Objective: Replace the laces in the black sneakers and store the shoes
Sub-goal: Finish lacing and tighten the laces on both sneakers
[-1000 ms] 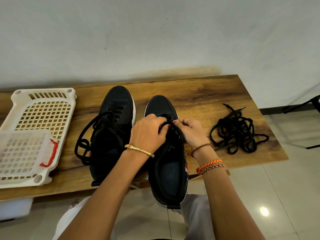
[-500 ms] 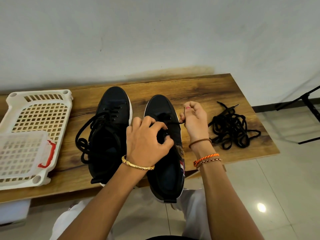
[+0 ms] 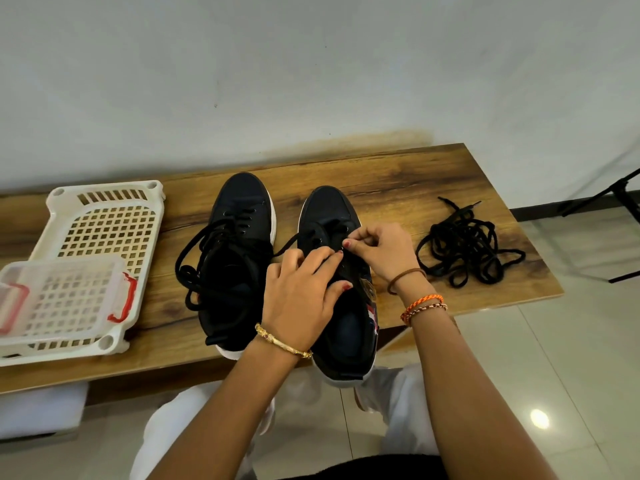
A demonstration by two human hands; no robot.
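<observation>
Two black sneakers stand side by side on the wooden table (image 3: 398,174), toes toward the wall. The left sneaker (image 3: 242,209) has a loose black lace looped over its opening. My left hand (image 3: 301,296) lies over the right sneaker (image 3: 329,209) and holds its upper at the eyelets, thumb on the right flap. My right hand (image 3: 381,251) pinches the black lace (image 3: 287,247) at the eyelets just beyond my left fingertips. One strand of that lace runs out to the left between the shoes. My hands hide the lacing itself.
A tangled pile of black laces (image 3: 464,251) lies on the table to the right of the shoes. A white perforated basket (image 3: 104,220) sits at the left, with a clear box with red latches (image 3: 62,296) on it. The right sneaker's heel overhangs the table's near edge.
My right hand has come back from its pull to the right and is at the eyelets again. My left hand shifted over the shoe. A lace strand now shows at the shoe's left.
</observation>
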